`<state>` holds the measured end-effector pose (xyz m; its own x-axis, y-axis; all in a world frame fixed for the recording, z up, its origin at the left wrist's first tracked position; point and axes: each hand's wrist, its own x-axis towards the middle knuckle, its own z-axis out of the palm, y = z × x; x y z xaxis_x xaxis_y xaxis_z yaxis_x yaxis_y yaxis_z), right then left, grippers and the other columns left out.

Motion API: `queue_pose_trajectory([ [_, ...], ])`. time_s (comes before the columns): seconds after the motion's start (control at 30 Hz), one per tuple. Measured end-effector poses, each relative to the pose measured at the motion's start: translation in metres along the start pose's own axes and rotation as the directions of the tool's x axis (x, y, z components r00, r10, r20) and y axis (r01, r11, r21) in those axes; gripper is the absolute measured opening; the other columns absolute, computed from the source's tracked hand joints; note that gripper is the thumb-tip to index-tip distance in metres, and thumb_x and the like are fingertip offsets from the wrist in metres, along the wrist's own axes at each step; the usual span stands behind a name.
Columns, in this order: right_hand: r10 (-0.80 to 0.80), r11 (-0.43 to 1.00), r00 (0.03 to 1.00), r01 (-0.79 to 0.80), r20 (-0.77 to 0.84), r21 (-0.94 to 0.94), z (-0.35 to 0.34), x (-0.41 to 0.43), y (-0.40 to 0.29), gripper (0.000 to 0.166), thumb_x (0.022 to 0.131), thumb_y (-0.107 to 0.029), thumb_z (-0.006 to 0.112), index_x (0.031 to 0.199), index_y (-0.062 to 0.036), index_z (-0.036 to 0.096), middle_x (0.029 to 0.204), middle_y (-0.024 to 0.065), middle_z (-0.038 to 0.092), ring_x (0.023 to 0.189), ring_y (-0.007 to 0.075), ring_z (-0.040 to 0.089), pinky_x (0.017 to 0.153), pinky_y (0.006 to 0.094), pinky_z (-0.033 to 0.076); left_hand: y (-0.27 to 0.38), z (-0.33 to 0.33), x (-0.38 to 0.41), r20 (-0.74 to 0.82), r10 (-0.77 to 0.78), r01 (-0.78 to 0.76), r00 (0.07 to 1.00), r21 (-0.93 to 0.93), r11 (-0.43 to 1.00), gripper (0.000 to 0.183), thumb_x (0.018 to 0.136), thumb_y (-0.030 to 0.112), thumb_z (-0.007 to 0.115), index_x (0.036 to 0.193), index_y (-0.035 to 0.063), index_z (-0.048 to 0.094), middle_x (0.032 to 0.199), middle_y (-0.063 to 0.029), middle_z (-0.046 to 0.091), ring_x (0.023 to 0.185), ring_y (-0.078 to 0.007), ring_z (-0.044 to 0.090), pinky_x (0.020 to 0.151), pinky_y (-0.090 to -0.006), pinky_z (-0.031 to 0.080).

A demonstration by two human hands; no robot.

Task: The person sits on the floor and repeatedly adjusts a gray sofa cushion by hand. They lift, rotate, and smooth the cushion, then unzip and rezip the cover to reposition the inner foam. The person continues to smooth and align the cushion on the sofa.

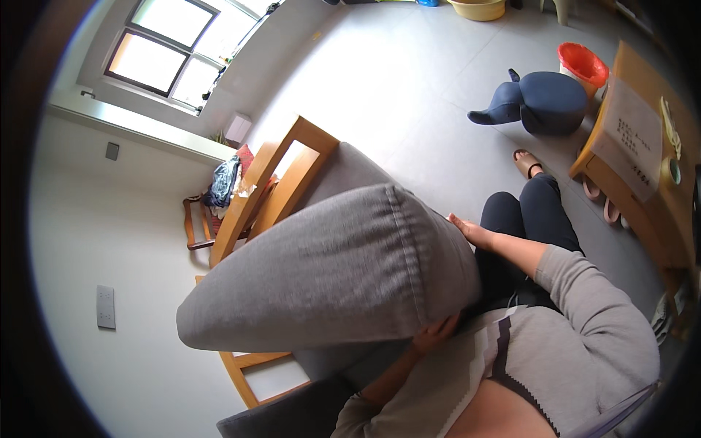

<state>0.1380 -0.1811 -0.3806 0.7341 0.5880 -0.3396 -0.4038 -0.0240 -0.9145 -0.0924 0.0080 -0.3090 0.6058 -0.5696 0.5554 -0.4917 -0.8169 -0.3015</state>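
A large grey fabric cushion (317, 268) with a stitched seam stands tilted up in front of me, its near end by my lap. My right hand (472, 231) holds its edge, the thumb showing and the other fingers partly hidden. At the lower side my left hand (437, 333) grips the cushion near its corner, partly covered by it. Behind the cushion is a wood-framed sofa (306, 137) with dark grey seat cushions (285, 408).
To the right stands a wooden table (657, 219) with a sheet bearing writing (630, 137) and a tape roll (671, 171). A blue elephant-shaped stool (553, 103) and a red-lined bin (584, 65) are on the floor. Clothes (224, 180) lie on a wooden chair (191, 224) beyond the sofa.
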Motion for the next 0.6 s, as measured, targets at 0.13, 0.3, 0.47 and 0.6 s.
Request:
queue_pose_trajectory([
  [0.13, 0.014, 1.0, 0.996, -0.014, -0.084, 0.009, 0.019, -0.007, -0.013, 0.079, 0.099, -0.067, 0.031, 0.142, -0.0033, 0.049, 0.147, 0.0193, 0.048, 0.138, 0.0259, 0.042, 0.112, 0.0367, 0.031, -0.017, -0.007, -0.017, 0.118, 0.229, -0.24, 0.966, 0.089, 0.967, 0.043, 0.075, 0.041, 0.082, 0.114, 0.0267, 0.07, 0.117, 0.004, 0.056, 0.107, -0.0194, 0.052, 0.086, -0.0369, 0.043],
  [0.3, -0.146, 0.959, 0.989, 0.146, 0.018, -0.245, 0.026, -0.005, -0.073, 0.068, 0.1, -0.063, 0.039, 0.115, -0.0011, 0.062, 0.103, 0.0104, 0.066, 0.108, 0.0218, 0.06, 0.095, 0.0356, 0.045, -0.032, -0.019, -0.015, -0.198, -0.219, 0.235, 0.956, 0.064, 0.97, 0.045, 0.085, 0.042, 0.072, 0.115, 0.0103, 0.061, 0.118, -0.0094, 0.054, 0.103, -0.0263, 0.051, 0.086, -0.0438, 0.041],
  [0.47, -0.211, 0.977, 0.916, 0.206, 0.342, 0.051, 0.066, -0.027, -0.142, 0.042, 0.102, -0.046, 0.053, 0.092, -0.0065, 0.062, 0.07, -0.0001, 0.061, 0.058, 0.0094, 0.058, 0.055, 0.0242, 0.048, -0.13, -0.121, 0.108, -0.395, -0.531, 0.498, 0.75, -0.191, 0.846, 0.045, 0.096, 0.036, 0.059, 0.128, 0.0042, 0.056, 0.131, -0.0168, 0.05, 0.115, -0.0325, 0.051, 0.097, -0.0481, 0.04],
  [0.6, -0.201, 0.972, 0.87, 0.122, 0.45, 0.2, 0.106, -0.063, -0.154, 0.035, 0.103, -0.04, 0.053, 0.097, -0.007, 0.063, 0.073, 0.0001, 0.063, 0.052, 0.0085, 0.057, 0.049, 0.0225, 0.048, -0.207, -0.177, 0.164, -0.034, -0.709, 0.645, 0.704, -0.386, 0.659, 0.034, 0.099, 0.018, 0.054, 0.129, 0.0024, 0.057, 0.129, -0.016, 0.054, 0.123, -0.0309, 0.051, 0.106, -0.0408, 0.039],
])
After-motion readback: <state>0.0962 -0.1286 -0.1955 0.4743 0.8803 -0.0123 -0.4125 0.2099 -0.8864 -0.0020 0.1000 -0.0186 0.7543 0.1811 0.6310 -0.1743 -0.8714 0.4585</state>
